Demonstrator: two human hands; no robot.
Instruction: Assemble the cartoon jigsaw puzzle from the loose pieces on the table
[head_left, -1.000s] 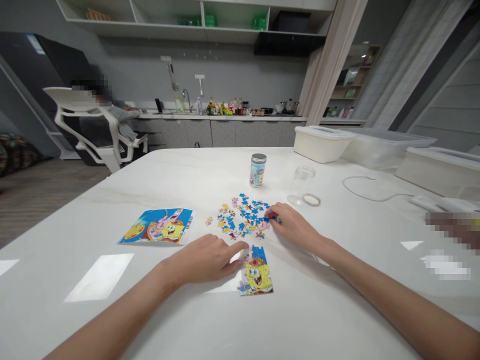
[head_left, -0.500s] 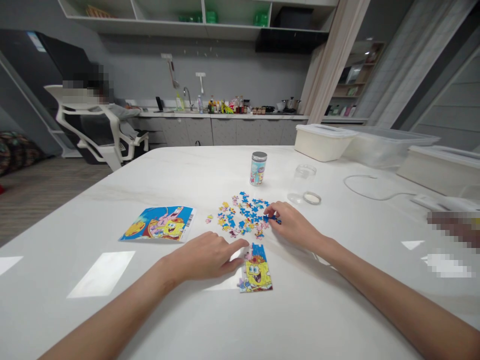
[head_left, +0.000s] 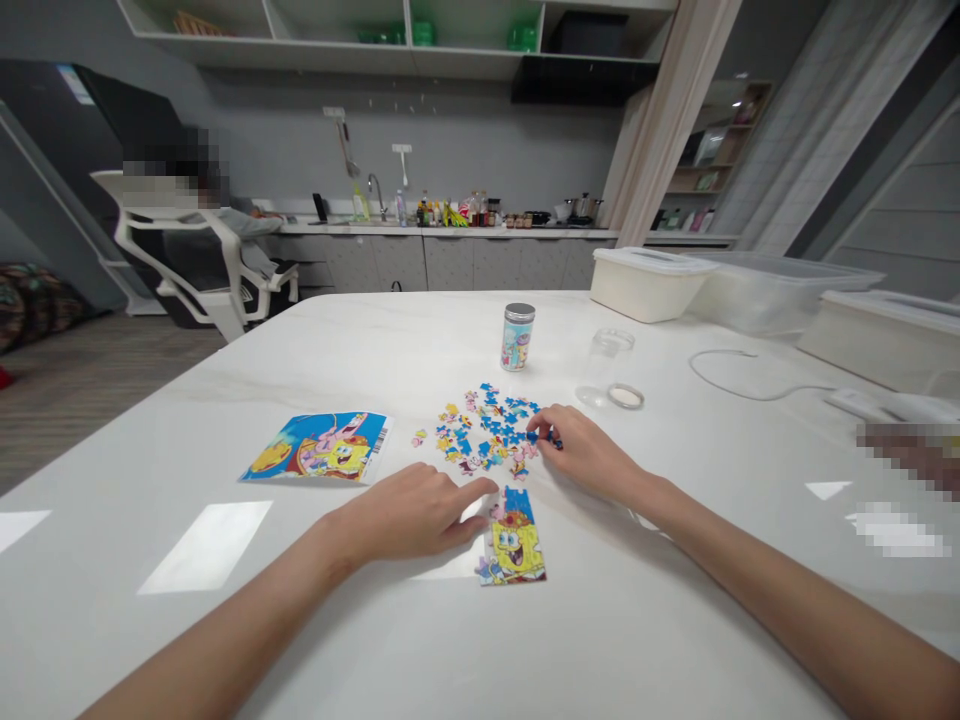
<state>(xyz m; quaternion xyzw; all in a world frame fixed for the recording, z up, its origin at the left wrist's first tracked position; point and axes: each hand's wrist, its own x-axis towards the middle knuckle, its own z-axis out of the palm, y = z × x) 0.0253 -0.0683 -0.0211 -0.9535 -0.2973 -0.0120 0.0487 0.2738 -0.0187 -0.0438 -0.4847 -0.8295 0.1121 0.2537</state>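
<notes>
The left hand (head_left: 420, 510) is lying beside the joined puzzle (head_left: 516, 545), fingers apart. Nearer the worktop's (head_left: 405, 345) far edge, the right hand (head_left: 571, 442) is touching blue pieces (head_left: 511, 433), grip unclear.

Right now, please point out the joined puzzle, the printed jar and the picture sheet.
Joined puzzle (head_left: 517, 546), head view: its yellow middle.
Printed jar (head_left: 515, 345), head view: its label.
Picture sheet (head_left: 319, 451), head view: its printed middle.

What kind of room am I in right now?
Most likely a kitchen or pantry: a faucet rises by the back counter, and a metal pot stands farther along. The desk-style chair hints it might be in an office.
</notes>
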